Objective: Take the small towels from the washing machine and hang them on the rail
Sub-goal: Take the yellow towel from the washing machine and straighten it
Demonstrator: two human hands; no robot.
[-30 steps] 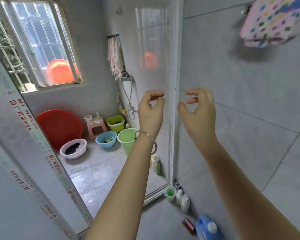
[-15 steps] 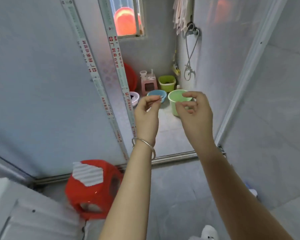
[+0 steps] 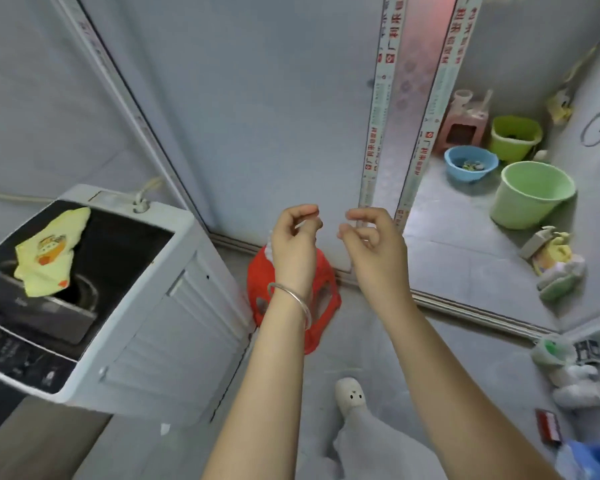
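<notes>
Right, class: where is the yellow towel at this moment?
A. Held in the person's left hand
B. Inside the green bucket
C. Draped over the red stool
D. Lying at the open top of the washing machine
D: the yellow towel lies across the open top of the washing machine, and both hands are empty.

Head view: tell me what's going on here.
A person is doing laundry. Both hands, left hand and right hand, are raised and hold nothing. A yellow towel lies in the open top of the washing machine to their left, not yet picked up. No rail is in view.
</notes>
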